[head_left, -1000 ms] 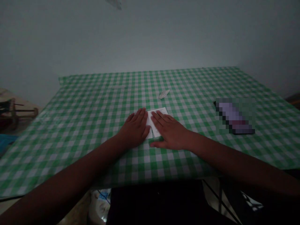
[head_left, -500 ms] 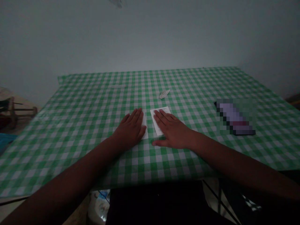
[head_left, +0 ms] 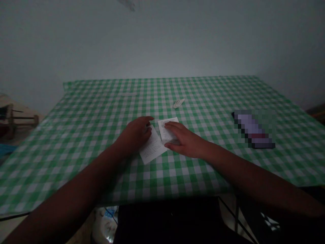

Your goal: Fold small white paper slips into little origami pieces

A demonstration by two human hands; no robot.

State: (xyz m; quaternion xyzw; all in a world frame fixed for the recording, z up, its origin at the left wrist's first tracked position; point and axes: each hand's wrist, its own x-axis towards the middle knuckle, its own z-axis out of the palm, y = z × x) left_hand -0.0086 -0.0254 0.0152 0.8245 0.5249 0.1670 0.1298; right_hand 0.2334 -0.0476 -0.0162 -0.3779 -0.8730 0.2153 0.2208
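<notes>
Left hand (head_left: 134,134) curled at one paper slip (head_left: 151,148), right hand (head_left: 185,140) spread flat on a second slip (head_left: 168,130)

1. Left slip (head_left: 151,146): upper end hidden under the left hand (head_left: 134,134); print too small to read.
2. Right slip (head_left: 167,130): lower part hidden under the right hand (head_left: 185,140); print too small to read.
3. Scrap (head_left: 178,103): white; too small to tell what it is.
4. Pixelated object (head_left: 254,129): blurred into blocks; kind cannot be told.
5. Wall mark (head_left: 128,3): pale; cut off by the top edge.
6. Stand (head_left: 15,117): wooden, dim; cut off by the left edge.
7. Blue item (head_left: 7,149): cut off by the left edge; kind cannot be told.
8. Bag (head_left: 104,225): partly hidden behind a dark shape (head_left: 167,220); contents cannot be told.
</notes>
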